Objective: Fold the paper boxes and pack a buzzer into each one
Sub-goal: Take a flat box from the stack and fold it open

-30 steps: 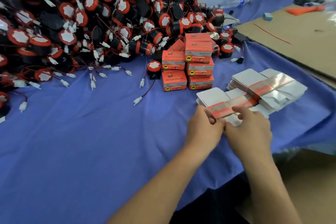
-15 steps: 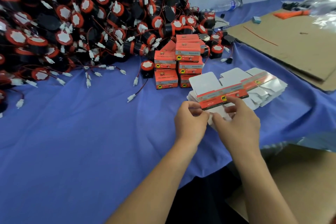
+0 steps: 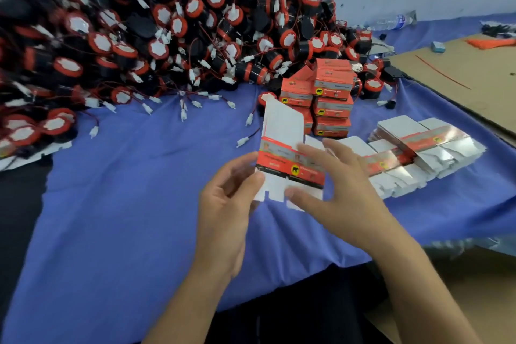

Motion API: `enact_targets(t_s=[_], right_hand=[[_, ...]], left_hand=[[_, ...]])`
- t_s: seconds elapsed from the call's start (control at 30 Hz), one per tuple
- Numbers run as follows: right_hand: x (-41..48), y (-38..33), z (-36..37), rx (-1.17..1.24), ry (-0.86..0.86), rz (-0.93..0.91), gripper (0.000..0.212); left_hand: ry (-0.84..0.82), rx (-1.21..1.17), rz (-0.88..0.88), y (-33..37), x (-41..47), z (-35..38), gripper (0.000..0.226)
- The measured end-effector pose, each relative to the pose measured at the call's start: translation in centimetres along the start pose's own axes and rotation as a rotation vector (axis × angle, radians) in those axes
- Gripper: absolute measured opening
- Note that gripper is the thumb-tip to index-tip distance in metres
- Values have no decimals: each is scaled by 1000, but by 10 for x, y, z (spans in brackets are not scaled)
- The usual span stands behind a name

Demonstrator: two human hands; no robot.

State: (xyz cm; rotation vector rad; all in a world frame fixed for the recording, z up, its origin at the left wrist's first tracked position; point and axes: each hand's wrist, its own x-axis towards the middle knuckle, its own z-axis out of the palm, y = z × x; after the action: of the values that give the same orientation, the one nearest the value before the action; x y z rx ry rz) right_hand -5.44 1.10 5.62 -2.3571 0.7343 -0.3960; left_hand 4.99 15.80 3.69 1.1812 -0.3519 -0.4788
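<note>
A flat, unfolded paper box blank (image 3: 280,131), glossy red band between matte white flaps, is held upright at centre above the blue cloth surface (image 3: 125,204). The left hand (image 3: 223,204) pinches its left edge; the right hand (image 3: 337,193) clasps its right side, thumb on a lower flap. Round black-and-red wired buzzers (image 3: 167,36) heap at 11 o'clock, folded red boxes (image 3: 332,92) at 1, stacked flat blanks (image 3: 418,153) at 3.

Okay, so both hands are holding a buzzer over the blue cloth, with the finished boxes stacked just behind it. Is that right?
Not quite. The head view shows the left hand and right hand holding a flat box, not a buzzer. It is over the blue cloth, with the finished boxes stacked just behind it.
</note>
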Motion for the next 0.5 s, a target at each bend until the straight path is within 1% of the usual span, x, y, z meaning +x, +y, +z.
enact_targets(t_s=[0.03,0.1,0.17,0.27,0.33,0.4,0.47,0.5], right_hand=[[1,-9,8,60,-63,-19,70],[1,-27,25,192,-122,-52,63],[-2,-42,44,263,-181,-66,54],[-11,-63,73,382,-277,-59,48],[-18,-73,91,444,-314,-41,49],[-24,-78,104,517,-369,-18,49],[-27,-81,109,685,-482,9,50],[-28,-82,110,800,-547,31,51]], left_hand=[[20,9,4,5,-6,-12,25],[80,26,10,11,-16,-34,24],[171,29,21,15,-26,-55,20],[300,97,65,21,-40,-82,26],[315,210,118,26,-47,-97,30],[298,293,145,30,-52,-111,23],[251,367,140,33,-56,-124,18],[215,417,137,35,-58,-130,20]])
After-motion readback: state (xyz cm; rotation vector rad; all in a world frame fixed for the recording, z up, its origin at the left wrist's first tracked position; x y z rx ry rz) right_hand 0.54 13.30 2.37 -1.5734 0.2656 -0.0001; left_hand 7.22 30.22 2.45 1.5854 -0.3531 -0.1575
